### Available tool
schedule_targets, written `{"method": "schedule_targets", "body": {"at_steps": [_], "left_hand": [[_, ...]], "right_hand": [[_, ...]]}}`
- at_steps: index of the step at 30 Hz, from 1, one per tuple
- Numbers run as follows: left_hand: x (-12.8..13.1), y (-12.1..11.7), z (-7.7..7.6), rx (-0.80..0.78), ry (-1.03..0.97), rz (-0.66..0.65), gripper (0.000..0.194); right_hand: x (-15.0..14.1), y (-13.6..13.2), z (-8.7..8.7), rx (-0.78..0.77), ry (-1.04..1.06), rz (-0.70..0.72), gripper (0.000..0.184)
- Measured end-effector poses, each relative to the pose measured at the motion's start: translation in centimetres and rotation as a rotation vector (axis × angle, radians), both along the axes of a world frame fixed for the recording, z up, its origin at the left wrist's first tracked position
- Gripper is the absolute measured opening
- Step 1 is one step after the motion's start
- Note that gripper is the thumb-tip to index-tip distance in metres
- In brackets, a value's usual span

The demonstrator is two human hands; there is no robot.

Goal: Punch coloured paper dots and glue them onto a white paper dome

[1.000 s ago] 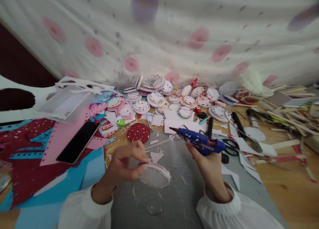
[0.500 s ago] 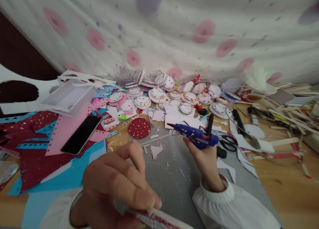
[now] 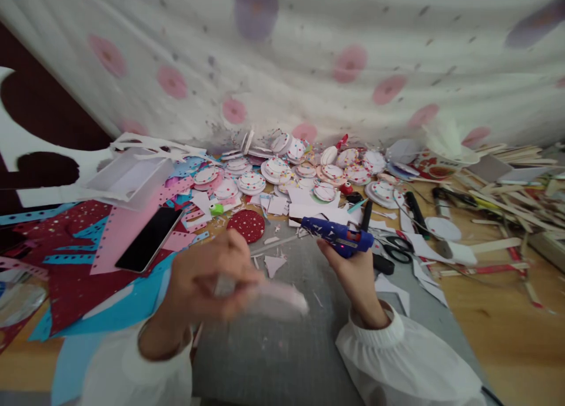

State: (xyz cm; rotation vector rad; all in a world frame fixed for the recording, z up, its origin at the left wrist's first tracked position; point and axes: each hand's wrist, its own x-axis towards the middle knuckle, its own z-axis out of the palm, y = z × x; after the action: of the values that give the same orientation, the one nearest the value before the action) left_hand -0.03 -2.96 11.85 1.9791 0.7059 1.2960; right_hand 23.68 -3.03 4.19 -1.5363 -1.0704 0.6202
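Observation:
My left hand (image 3: 216, 276) pinches the edge of a white paper disc (image 3: 280, 300) above the grey cutting mat (image 3: 247, 359). Both hand and disc are smeared by motion. In my right hand (image 3: 351, 276) is a blue hot glue gun (image 3: 338, 235), its dark nozzle pointing left and a small red light glowing on its side. Between and beyond the hands lies a dark red disc with pale stars (image 3: 246, 226). White paper scraps (image 3: 274, 265) are scattered on the mat near it.
Decorated paper discs (image 3: 278, 169) pile up at the back before a flowered curtain (image 3: 304, 59). On the left are a phone (image 3: 149, 239), coloured sheets (image 3: 70, 294) and a clear tray (image 3: 132, 179). Scissors (image 3: 398, 249), a marker (image 3: 417, 215) and wooden sticks (image 3: 503, 247) lie right.
My left hand came close to the camera with the disc, then went back over the mat. The glue gun has shifted slightly left in my right hand. A thin loop under the disc no longer shows.

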Motion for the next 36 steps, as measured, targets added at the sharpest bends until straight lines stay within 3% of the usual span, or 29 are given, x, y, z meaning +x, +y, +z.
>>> {"method": "schedule_targets", "body": {"at_steps": [5,8,14,19,26,36], "left_hand": [[-1.6,4.9,-6.9,-0.338,0.016,0.275,0.005],[-2.0,5.7,-9.1,-0.469,0.048,0.305,0.009],[-2.5,5.6,-9.4,-0.475,0.059,0.247,0.009],[-1.8,5.2,-9.8,-0.432,0.057,0.110,0.009],[-0.9,4.8,-9.7,-0.445,0.177,0.028,0.012],[-1.1,4.8,-9.8,-0.421,0.228,0.044,0.014]], "right_hand": [[0.2,0.1,-0.2,-0.063,0.075,0.137,0.019],[0.1,0.1,-0.3,-0.088,0.072,0.171,0.018],[-0.5,-0.1,-0.1,-0.086,0.030,0.287,0.016],[-0.7,-0.3,-0.7,-0.050,-0.100,0.406,0.016],[-0.5,-0.5,-1.2,-0.027,-0.415,0.415,0.022],[-0.2,-0.4,-1.2,-0.044,-0.531,0.387,0.022]]}}
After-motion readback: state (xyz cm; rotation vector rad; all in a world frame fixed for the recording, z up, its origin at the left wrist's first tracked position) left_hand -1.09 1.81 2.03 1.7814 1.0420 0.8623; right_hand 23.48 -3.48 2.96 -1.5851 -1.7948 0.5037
